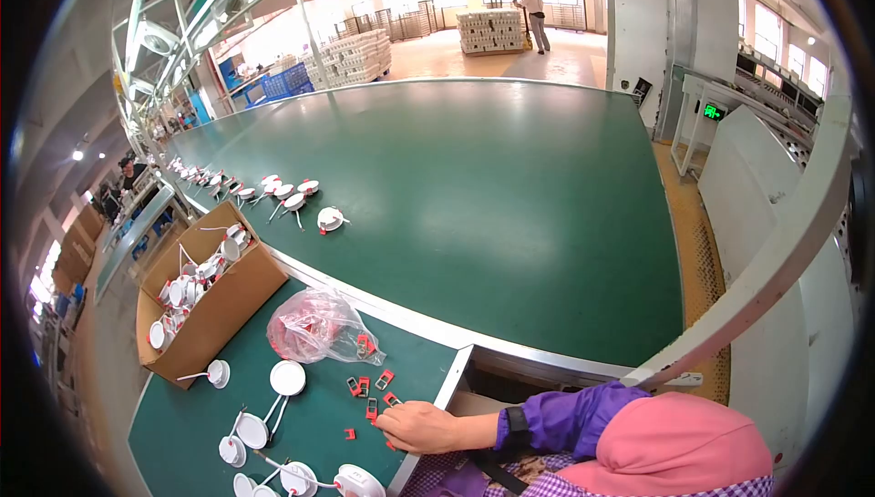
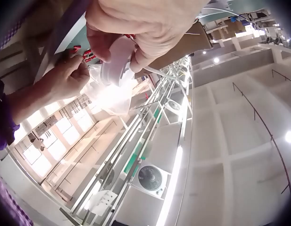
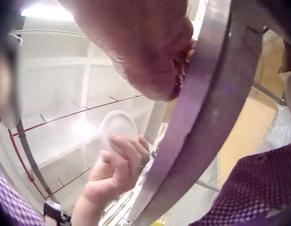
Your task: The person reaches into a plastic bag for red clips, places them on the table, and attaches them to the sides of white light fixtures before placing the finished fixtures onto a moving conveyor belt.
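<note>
The left hand grips a round white lamp by its rim, fingers on one side and thumb on the other. In the right wrist view the same left hand holds up the lamp's pale disc. At the small table's edge, the right hand lies over the tabletop with bent fingers, beside loose red clips; whether it pinches one is hidden. A clear bag of red pieces lies behind the clips. Several white lamps with cables lie left of the right hand.
A cardboard box full of white lamps stands at the left. Beyond a metal rail runs a wide green belt with more lamps at its left side. A curved white bar rises at the right. A person stands by stacked goods far back.
</note>
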`<state>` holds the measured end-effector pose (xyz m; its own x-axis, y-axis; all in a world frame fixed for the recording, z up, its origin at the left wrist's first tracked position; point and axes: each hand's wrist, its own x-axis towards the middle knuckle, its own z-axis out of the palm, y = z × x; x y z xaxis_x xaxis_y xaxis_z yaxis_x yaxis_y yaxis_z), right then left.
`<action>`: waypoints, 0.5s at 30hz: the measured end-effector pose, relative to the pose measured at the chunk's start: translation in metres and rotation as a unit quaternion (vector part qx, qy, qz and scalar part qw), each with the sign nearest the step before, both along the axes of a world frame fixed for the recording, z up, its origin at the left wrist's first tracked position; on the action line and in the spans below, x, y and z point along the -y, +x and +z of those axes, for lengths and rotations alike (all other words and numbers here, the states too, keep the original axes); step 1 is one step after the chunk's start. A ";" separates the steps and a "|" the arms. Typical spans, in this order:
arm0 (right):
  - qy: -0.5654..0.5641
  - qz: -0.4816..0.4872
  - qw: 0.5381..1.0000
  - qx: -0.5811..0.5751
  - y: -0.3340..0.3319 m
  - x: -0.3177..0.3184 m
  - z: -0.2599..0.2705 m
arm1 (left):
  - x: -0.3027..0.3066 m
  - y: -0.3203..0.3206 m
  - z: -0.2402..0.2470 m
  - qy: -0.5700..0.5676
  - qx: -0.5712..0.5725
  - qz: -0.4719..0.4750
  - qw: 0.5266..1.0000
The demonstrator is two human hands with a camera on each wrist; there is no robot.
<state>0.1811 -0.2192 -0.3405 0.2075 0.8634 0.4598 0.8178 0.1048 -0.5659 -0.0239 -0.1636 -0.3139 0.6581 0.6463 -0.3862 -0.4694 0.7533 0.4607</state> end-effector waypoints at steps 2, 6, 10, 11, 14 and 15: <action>0.050 -0.002 0.999 -0.004 0.000 0.001 -0.003 | -0.003 -0.002 -0.006 0.008 0.004 -0.002 1.000; 0.053 0.004 0.998 -0.028 0.000 0.002 -0.002 | -0.017 -0.001 -0.015 0.029 0.029 0.000 0.999; 0.059 0.017 0.997 -0.035 0.001 0.003 -0.001 | -0.021 0.006 -0.017 0.084 0.026 0.027 0.996; 0.060 0.015 0.997 -0.035 0.001 0.003 -0.001 | -0.021 0.007 -0.017 0.085 0.026 0.024 0.996; 0.069 0.029 0.997 -0.022 0.001 0.004 0.000 | -0.021 0.005 -0.019 0.081 0.043 0.036 0.995; 0.070 0.032 0.997 -0.023 0.001 0.004 0.000 | -0.021 0.003 -0.021 0.087 0.078 0.023 0.993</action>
